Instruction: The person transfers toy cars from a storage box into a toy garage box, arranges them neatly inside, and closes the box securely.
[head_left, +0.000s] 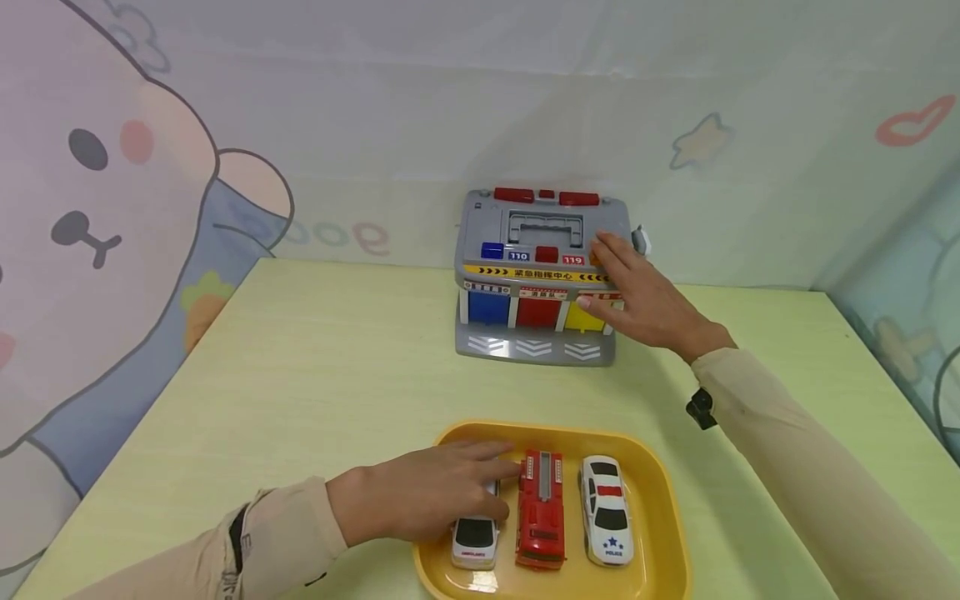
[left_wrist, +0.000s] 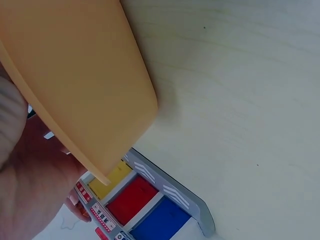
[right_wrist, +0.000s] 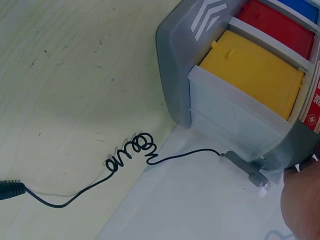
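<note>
My left hand (head_left: 427,492) reaches over the left side of a yellow tray (head_left: 667,500), its fingers lying across a white toy ambulance (head_left: 475,537) and covering its middle. Beside that car lie a red toy fire truck (head_left: 540,508) and a white toy police car (head_left: 607,508). In the left wrist view the tray's wall hides the left fingertips. Farther back, my right hand (head_left: 652,300) rests on the right front edge of a grey toy emergency station (head_left: 534,350), fingers extended along its roof. Blue, red and yellow doors (right_wrist: 252,70) on the station are closed.
A grey key-like piece (right_wrist: 245,167) on a coiled black cord (right_wrist: 135,145) is at the station's side. All stands on a pale wooden table (head_left: 337,358) before a cartoon-printed backdrop (head_left: 375,108).
</note>
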